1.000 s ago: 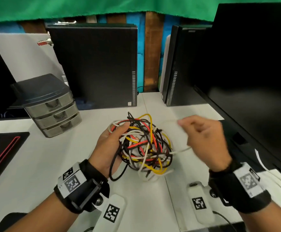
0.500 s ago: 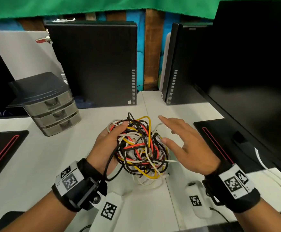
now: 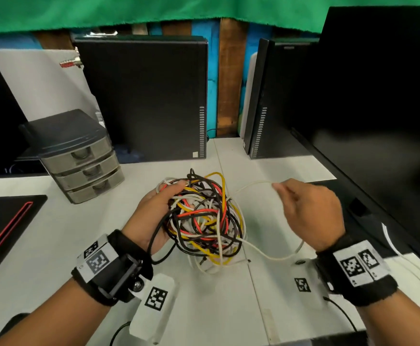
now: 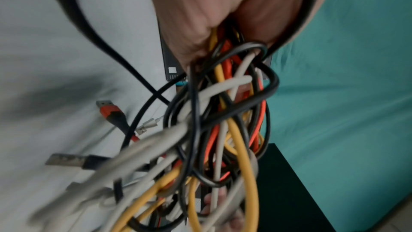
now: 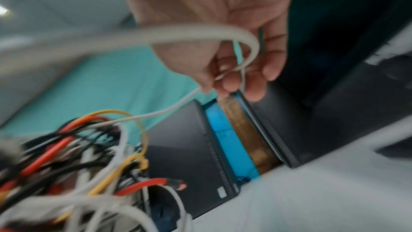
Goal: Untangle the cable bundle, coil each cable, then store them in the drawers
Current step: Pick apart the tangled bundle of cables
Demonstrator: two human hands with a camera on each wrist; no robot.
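Note:
A tangled cable bundle (image 3: 204,218) of black, red, yellow and white cables sits over the white table (image 3: 54,240). My left hand (image 3: 154,213) grips its left side, thumb over the top, and cables (image 4: 223,112) hang from the palm in the left wrist view. My right hand (image 3: 311,213) is to the right of the bundle and pinches a thin white cable (image 3: 251,184) between thumb and fingers (image 5: 225,77). That white cable (image 5: 169,108) runs in an arc back into the bundle, and another stretch droops below my right wrist. The grey three-drawer unit (image 3: 84,161) stands at back left, all drawers closed.
Two black computer towers (image 3: 151,96) (image 3: 266,101) stand upright at the back. A large dark monitor (image 3: 378,121) fills the right side. A black pad with a red line (image 3: 6,226) lies at left. Another white cable (image 3: 393,248) trails along the right edge.
My right hand went from open over the bundle to pinching a white cable, and has drawn it out to the right. The left hand keeps holding the bundle.

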